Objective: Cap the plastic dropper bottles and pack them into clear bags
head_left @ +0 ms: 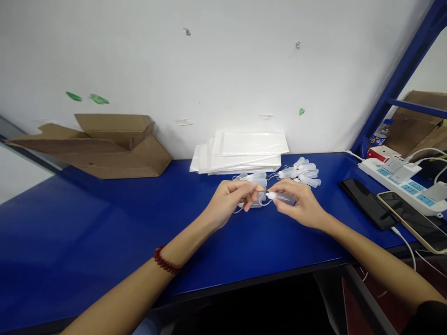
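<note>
A small translucent squeeze bottle (285, 198) with a white pointed tip lies sideways between the thumb and fingers of my right hand (304, 204). Its tip points left, and a thin white strap loops from it toward my left hand (228, 201). The left thumb and forefinger are pinched together close to that tip; whatever they grip is too small to make out. Several similar bottles (257, 177) lie on the table behind and beneath my left hand, partly hidden by it. Another small heap of bottles (307, 173) rests just beyond my right hand.
Against the wall lies a stack of flat white packets (249, 144). An open cardboard box (115, 156) stands at the left on the blue table (139, 209). Two phones, a black one (366, 202) and another (415, 221), lie right, beside a white power strip (408, 188) with cables.
</note>
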Demonstrator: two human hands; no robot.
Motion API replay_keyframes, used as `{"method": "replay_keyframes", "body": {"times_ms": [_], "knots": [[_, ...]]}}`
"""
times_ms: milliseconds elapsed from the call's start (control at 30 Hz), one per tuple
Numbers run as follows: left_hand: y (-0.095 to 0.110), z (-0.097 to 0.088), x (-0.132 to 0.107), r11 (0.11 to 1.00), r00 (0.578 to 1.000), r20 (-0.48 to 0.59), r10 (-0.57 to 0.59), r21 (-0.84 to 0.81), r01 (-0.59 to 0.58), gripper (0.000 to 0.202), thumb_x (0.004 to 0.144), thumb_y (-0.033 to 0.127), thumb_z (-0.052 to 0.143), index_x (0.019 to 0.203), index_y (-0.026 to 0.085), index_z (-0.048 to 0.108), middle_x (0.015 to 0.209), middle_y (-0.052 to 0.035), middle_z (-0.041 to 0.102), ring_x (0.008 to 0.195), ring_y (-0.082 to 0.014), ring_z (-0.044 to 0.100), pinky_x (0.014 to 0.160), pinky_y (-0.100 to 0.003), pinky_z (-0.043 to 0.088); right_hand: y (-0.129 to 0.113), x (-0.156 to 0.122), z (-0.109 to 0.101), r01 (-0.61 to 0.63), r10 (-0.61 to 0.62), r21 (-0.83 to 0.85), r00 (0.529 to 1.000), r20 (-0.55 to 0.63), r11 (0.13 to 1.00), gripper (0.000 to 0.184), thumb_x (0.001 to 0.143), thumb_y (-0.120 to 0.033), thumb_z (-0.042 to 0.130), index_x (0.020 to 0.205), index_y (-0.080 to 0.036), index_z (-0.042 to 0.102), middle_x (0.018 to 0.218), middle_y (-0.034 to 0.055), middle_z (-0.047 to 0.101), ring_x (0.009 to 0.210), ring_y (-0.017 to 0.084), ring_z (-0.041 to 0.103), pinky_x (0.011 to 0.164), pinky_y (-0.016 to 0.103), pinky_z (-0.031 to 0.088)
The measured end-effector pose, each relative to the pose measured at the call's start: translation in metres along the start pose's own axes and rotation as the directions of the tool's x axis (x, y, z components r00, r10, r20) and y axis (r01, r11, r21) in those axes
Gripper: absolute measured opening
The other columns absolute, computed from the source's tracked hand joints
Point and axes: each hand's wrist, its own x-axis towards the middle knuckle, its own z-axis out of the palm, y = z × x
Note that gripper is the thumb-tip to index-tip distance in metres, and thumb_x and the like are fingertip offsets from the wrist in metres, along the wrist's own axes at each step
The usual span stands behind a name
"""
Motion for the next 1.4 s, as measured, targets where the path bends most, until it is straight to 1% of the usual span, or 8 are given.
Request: {"method": "replay_keyframes", "body": {"times_ms": [200, 300, 467, 667, 900, 1133, 1267, 1400], "knots": [[0.003, 0.008, -0.008, 0.932, 0.979, -0.009, 0.206, 0.306, -0.193, 0.019, 0.079, 0.033, 0.070, 0.073, 0.015, 0.070, 0.058, 0.0003, 0.061, 0.046, -0.0091, 0.052, 0.047, -0.022, 0.042, 0.001, -0.001, 0.001, 0.020, -0.020, -0.022, 1.000, -0.010, 1.000, 0.018, 0.082, -0.013, 0.057, 0.096, -0.018, 0.068, 0.091, 0.0055, 0.069, 0.083, 0.018, 0.065, 0.076, 0.033, 0.052], [-0.001, 0.013, -0.012, 0.899, 0.957, -0.023, 0.290, 0.350, -0.264, 0.019, 0.082, 0.032, 0.067, 0.074, 0.015, 0.069, 0.058, -0.0003, 0.062, 0.047, -0.0095, 0.053, 0.046, -0.021, 0.042, 0.000, -0.003, 0.002, 0.046, -0.046, -0.009, 0.999, -0.017, 0.999, 0.021, 0.082, -0.012, 0.057, 0.098, -0.019, 0.067, 0.092, 0.0053, 0.070, 0.083, 0.018, 0.065, 0.076, 0.034, 0.052], [-0.006, 0.014, -0.015, 0.902, 0.958, 0.022, 0.285, 0.333, -0.276, 0.019, 0.085, 0.029, 0.064, 0.073, 0.015, 0.068, 0.055, 0.0010, 0.059, 0.044, -0.0086, 0.052, 0.044, -0.019, 0.040, -0.001, -0.007, 0.003, 0.089, -0.089, 0.006, 0.996, -0.017, 0.996, 0.022, 0.082, -0.010, 0.056, 0.099, -0.019, 0.067, 0.092, 0.0056, 0.070, 0.083, 0.018, 0.066, 0.074, 0.033, 0.053], [-0.003, 0.016, -0.016, 0.931, 0.971, 0.021, 0.237, 0.281, -0.233, 0.017, 0.084, 0.026, 0.063, 0.072, 0.014, 0.069, 0.056, 0.0007, 0.061, 0.043, -0.0077, 0.050, 0.043, -0.019, 0.041, -0.003, -0.007, 0.001, 0.042, -0.043, 0.027, 0.999, 0.029, 0.999, 0.024, 0.080, -0.008, 0.057, 0.098, -0.021, 0.067, 0.091, 0.0041, 0.070, 0.083, 0.017, 0.066, 0.076, 0.033, 0.052], [0.014, 0.005, -0.013, 0.888, 0.944, -0.023, 0.329, 0.349, -0.301, 0.025, 0.087, 0.030, 0.060, 0.070, 0.015, 0.071, 0.058, -0.0009, 0.063, 0.048, -0.0098, 0.053, 0.049, -0.022, 0.044, -0.007, -0.001, 0.000, -0.003, 0.004, 0.098, 1.000, -0.012, 0.995, 0.019, 0.085, -0.015, 0.059, 0.101, -0.021, 0.068, 0.099, 0.0057, 0.071, 0.089, 0.018, 0.066, 0.079, 0.034, 0.053], [0.013, 0.003, -0.008, 0.913, 0.976, 0.041, 0.212, 0.347, -0.213, 0.018, 0.078, 0.031, 0.068, 0.070, 0.015, 0.071, 0.062, -0.0019, 0.065, 0.051, -0.0108, 0.053, 0.050, -0.022, 0.043, -0.002, -0.002, 0.003, 0.031, -0.031, 0.058, 1.000, -0.003, 0.998, 0.019, 0.085, -0.015, 0.057, 0.102, -0.022, 0.064, 0.098, 0.0052, 0.070, 0.091, 0.018, 0.066, 0.083, 0.036, 0.053], [0.006, -0.012, 0.004, 0.962, 0.970, -0.178, 0.168, 0.242, -0.122, 0.017, 0.071, 0.031, 0.072, 0.065, 0.016, 0.068, 0.052, 0.0010, 0.058, 0.046, -0.0102, 0.048, 0.046, -0.022, 0.040, 0.011, -0.003, 0.003, -0.097, 0.099, 0.045, 0.995, -0.031, 0.994, 0.027, 0.088, -0.023, 0.057, 0.115, -0.022, 0.059, 0.111, 0.0081, 0.064, 0.094, 0.020, 0.063, 0.076, 0.035, 0.054], [-0.002, -0.034, 0.018, 0.995, 0.875, -0.479, 0.063, 0.092, -0.021, 0.016, 0.068, 0.025, 0.071, 0.058, 0.014, 0.066, 0.052, -0.0001, 0.057, 0.046, -0.0092, 0.049, 0.044, -0.020, 0.036, 0.028, -0.002, -0.001, -0.150, 0.146, -0.147, 0.988, -0.040, 0.978, 0.032, 0.087, -0.019, 0.053, 0.119, -0.020, 0.057, 0.118, 0.0121, 0.060, 0.106, 0.025, 0.059, 0.082, 0.041, 0.054]]}}
